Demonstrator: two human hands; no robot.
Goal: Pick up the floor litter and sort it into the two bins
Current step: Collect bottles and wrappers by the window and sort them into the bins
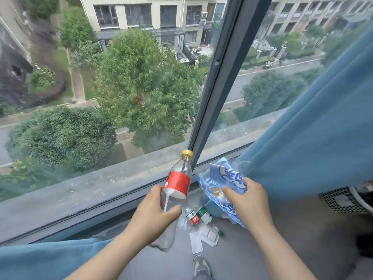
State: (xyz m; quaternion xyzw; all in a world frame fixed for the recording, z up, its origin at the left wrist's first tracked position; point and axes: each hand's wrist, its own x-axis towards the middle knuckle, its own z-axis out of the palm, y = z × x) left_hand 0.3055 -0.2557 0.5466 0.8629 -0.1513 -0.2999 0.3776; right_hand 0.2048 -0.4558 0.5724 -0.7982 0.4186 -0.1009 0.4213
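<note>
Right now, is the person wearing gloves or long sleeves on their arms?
No. The left hand and the right hand are both bare, with no gloves, rings or watch. Both forearms are uncovered as far as the picture shows; no sleeve is in view.

A blue curtain (pixel 314 138) hangs beside the window frame (pixel 218 77), a grey shoe (pixel 201 265) below.

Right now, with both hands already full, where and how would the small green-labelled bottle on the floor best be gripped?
Grip the small green-labelled bottle across its labelled middle, coming from above. It seems to lie on its side on the floor, touching a red-labelled bottle on its left, so its top and right side are likely the freest. First free the left hand or right hand.
</note>
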